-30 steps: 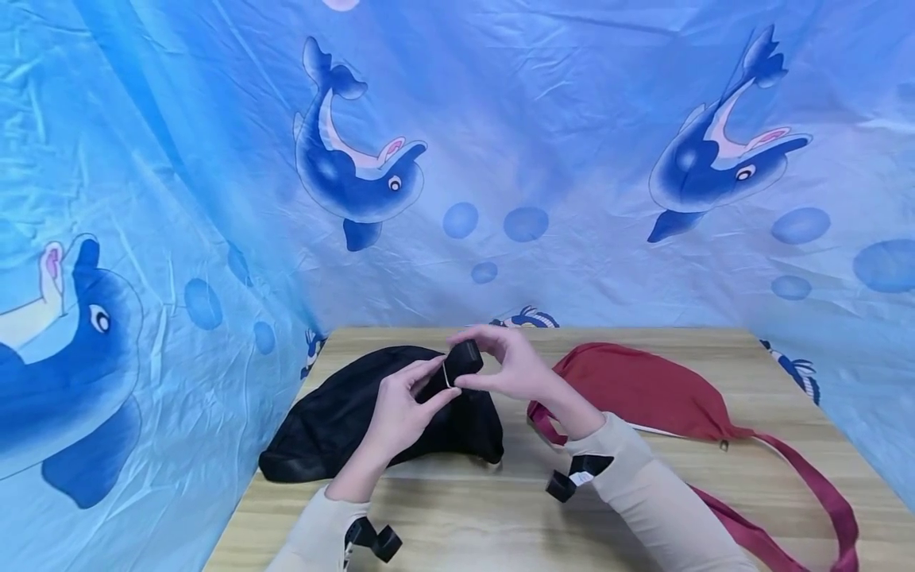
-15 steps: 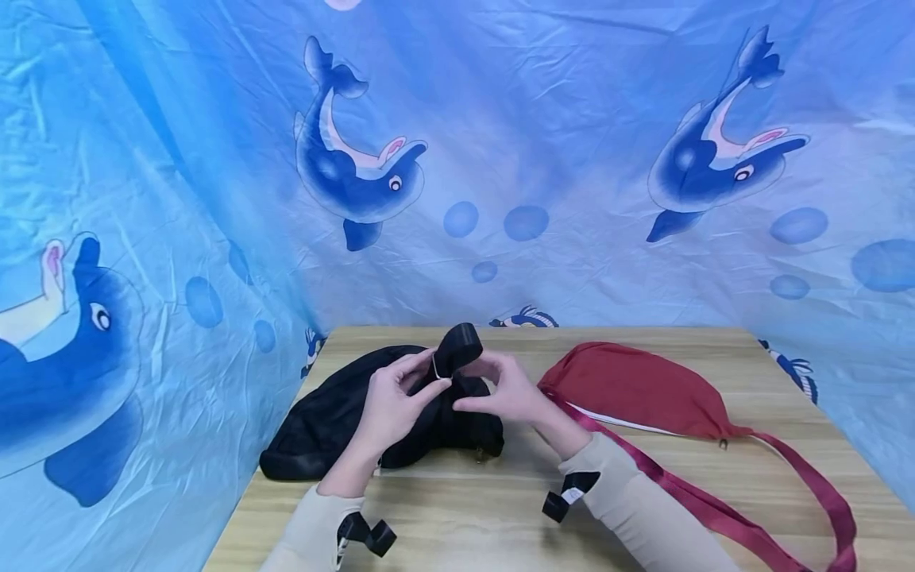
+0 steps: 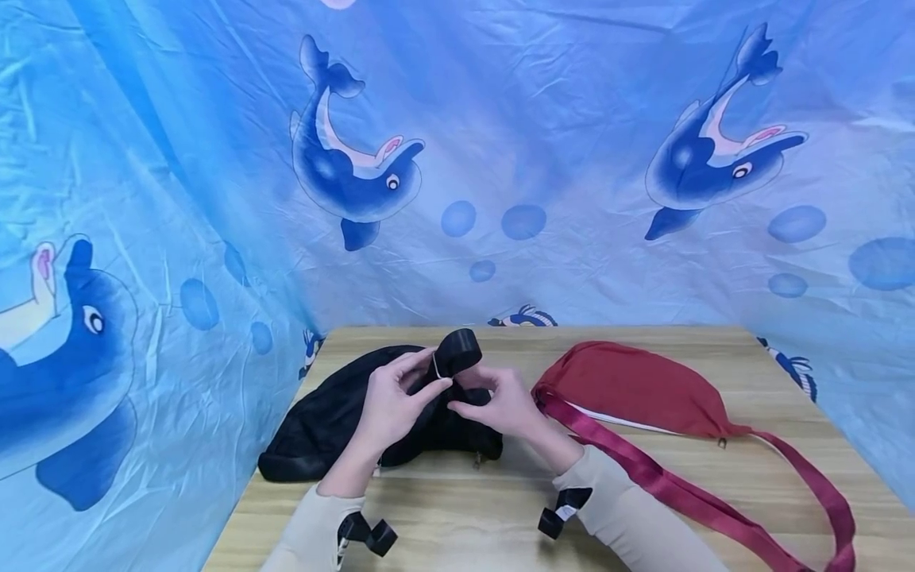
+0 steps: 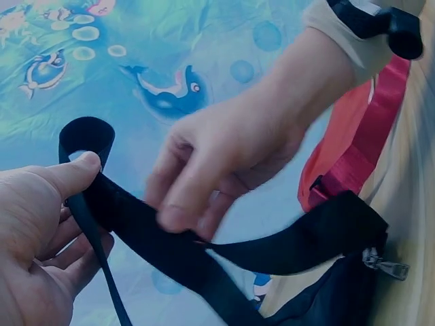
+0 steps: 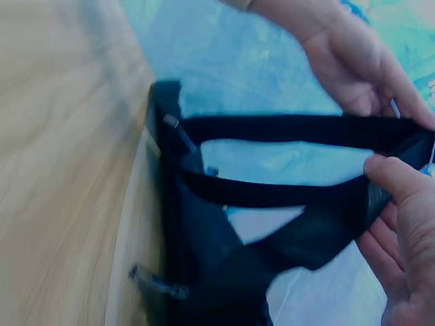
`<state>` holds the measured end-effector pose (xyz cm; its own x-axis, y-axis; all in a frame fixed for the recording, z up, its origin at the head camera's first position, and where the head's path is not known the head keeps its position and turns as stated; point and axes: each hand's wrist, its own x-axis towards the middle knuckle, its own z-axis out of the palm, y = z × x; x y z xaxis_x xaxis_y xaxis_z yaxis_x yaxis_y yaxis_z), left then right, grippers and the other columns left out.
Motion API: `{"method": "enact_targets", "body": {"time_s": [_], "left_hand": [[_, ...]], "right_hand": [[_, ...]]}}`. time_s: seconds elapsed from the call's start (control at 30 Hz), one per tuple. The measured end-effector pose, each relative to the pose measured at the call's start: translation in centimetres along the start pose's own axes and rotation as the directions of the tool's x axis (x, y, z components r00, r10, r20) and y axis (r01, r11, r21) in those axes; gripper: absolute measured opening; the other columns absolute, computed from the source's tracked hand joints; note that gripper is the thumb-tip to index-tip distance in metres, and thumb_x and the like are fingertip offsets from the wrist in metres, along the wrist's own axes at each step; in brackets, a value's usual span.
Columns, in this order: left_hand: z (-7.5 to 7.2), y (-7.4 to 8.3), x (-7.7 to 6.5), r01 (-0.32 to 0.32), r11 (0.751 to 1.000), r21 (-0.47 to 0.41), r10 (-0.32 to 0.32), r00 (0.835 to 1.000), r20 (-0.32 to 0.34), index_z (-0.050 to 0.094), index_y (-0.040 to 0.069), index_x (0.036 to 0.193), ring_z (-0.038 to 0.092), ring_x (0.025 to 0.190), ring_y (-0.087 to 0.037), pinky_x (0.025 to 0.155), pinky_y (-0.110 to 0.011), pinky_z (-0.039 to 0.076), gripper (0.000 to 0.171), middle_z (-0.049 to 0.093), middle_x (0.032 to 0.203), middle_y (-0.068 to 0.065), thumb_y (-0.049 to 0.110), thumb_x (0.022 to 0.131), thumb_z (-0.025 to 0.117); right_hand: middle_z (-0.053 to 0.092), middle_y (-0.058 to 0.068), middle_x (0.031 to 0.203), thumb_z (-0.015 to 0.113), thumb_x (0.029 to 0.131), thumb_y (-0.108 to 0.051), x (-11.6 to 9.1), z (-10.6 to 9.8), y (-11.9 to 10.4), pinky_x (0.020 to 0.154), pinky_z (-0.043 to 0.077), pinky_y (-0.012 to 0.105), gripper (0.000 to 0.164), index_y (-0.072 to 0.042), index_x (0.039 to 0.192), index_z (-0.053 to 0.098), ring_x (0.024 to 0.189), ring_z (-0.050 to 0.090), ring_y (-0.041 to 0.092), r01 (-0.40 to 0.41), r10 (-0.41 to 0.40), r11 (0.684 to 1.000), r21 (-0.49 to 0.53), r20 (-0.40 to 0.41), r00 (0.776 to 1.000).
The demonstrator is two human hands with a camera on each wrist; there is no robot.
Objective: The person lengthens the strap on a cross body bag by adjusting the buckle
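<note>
A black waist bag (image 3: 322, 425) lies on the left part of the table, its black strap (image 4: 156, 248) lifted between both hands. My left hand (image 3: 389, 401) pinches the strap just below a rounded loop (image 3: 461, 349) that sticks up above the fingers. A thin white band (image 3: 438, 367) shows across the base of this loop. Just right of it, my right hand (image 3: 500, 401) holds a length of strap between thumb and fingers, clearest in the right wrist view, where the thumb (image 5: 387, 173) presses on the webbing. A metal zipper pull (image 4: 386, 263) hangs at the bag's end.
To the right lies a red waist bag (image 3: 636, 389) with its long red strap (image 3: 722, 516) trailing toward the table's front right. Blue dolphin-printed sheeting (image 3: 500, 159) surrounds the wooden table (image 3: 457, 516). Small black cameras (image 3: 382, 539) sit on both wrists.
The right hand has come down from the loop's top to the strap below it. The loop now stands uncovered above the left hand. The red strap's near part has shifted into view.
</note>
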<state>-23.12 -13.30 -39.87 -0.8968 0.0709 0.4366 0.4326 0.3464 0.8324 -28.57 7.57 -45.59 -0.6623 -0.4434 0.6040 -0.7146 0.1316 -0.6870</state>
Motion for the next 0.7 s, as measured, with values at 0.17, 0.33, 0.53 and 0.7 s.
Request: {"method": "enact_targets", "body": {"time_s": [0.17, 0.33, 0.53, 0.7], "left_hand": [[0.06, -0.32, 0.02, 0.01, 1.0, -0.012, -0.01, 1.0, -0.012, 0.072, 0.002, 0.135, 0.073, 0.118, -0.032, 0.107, -0.037, 0.057, 0.05, 0.073, 0.129, -0.016, 0.009, 0.088, 0.087], [0.21, -0.37, -0.01, 0.008, 1.0, -0.01, -0.008, 1.0, 0.022, 0.071, 0.002, 0.136, 0.074, 0.118, -0.031, 0.106, -0.033, 0.057, 0.049, 0.073, 0.128, -0.016, 0.009, 0.09, 0.085], [0.17, -0.09, 0.1, -0.005, 1.0, 0.003, 0.005, 1.0, -0.01, 0.071, 0.001, 0.135, 0.073, 0.118, -0.032, 0.105, -0.034, 0.058, 0.049, 0.074, 0.127, -0.017, 0.007, 0.089, 0.086], [0.31, 0.02, 0.08, 0.013, 1.0, -0.011, -0.013, 1.0, 0.021, 0.07, 0.001, 0.137, 0.074, 0.119, -0.031, 0.107, -0.036, 0.057, 0.051, 0.074, 0.126, -0.016, 0.009, 0.089, 0.086]], "right_hand": [[0.082, 0.007, 0.114, 0.09, 0.085, -0.008, -0.04, -0.55, 0.09, 0.094, 0.064, 0.028, 0.039, -0.01, 0.122, 0.078, 0.102, 0.08, 0.017, -0.043, 0.044, 0.999, -0.02, 0.032, 0.999], [0.083, 0.01, 0.109, 0.087, 0.087, -0.006, 0.65, -0.33, -0.67, 0.092, 0.066, 0.035, 0.03, -0.008, 0.116, 0.078, 0.1, 0.081, 0.021, 0.016, -0.016, 1.0, -0.002, 0.004, 1.0], [0.082, 0.011, 0.109, 0.085, 0.083, 0.002, 0.26, -0.24, -0.5, 0.09, 0.066, 0.038, 0.036, -0.007, 0.117, 0.077, 0.098, 0.081, 0.027, 0.005, -0.006, 0.999, -0.039, -0.024, 1.0], [0.081, 0.009, 0.113, 0.087, 0.085, -0.005, 0.48, -0.02, -0.72, 0.092, 0.065, 0.04, 0.041, -0.01, 0.124, 0.074, 0.102, 0.08, 0.024, 0.018, -0.018, 1.0, 0.002, 0.002, 1.0]]}}
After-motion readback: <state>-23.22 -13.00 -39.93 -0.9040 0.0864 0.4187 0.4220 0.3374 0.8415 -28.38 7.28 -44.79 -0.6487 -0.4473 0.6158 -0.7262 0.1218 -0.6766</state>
